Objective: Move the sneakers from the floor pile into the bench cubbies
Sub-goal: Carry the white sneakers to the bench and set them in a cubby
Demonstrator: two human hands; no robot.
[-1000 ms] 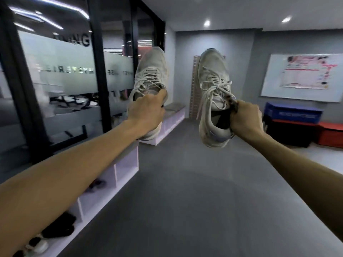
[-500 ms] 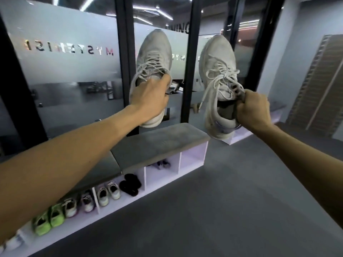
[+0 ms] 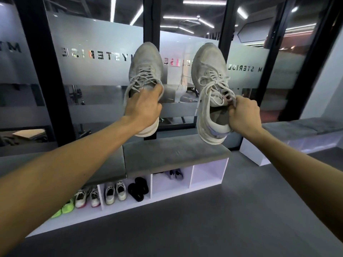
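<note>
We hold one pale sneaker in each hand, both raised at arm's length in front of the glass wall (image 3: 92, 58) and well above the bench (image 3: 176, 154). Our left hand (image 3: 143, 108) has its fingers curled into the collar of the left sneaker (image 3: 145, 67); our right hand (image 3: 243, 115) pinches the tongue and collar edge of the right sneaker (image 3: 209, 71). Both grips appear firm.

Each shoe's long axis runs up and away from the hand, toe high and heel low, so the soles face the bench side. The target lies below and ahead: the rightmost cubby (image 3: 208, 173) looks vacant, and the one to its left holds a dark pair (image 3: 175, 174) at the back. Further left, compartments hold a white pair (image 3: 115, 191), black slides (image 3: 139, 188), a white-and-pink pair (image 3: 87, 198) and neon green shoes (image 3: 63, 210).

We judge the right hand nearer the vacant cubby. The coming move calls for lowering both arms and tipping the toes forward and down, so the shoes enter level.
</note>
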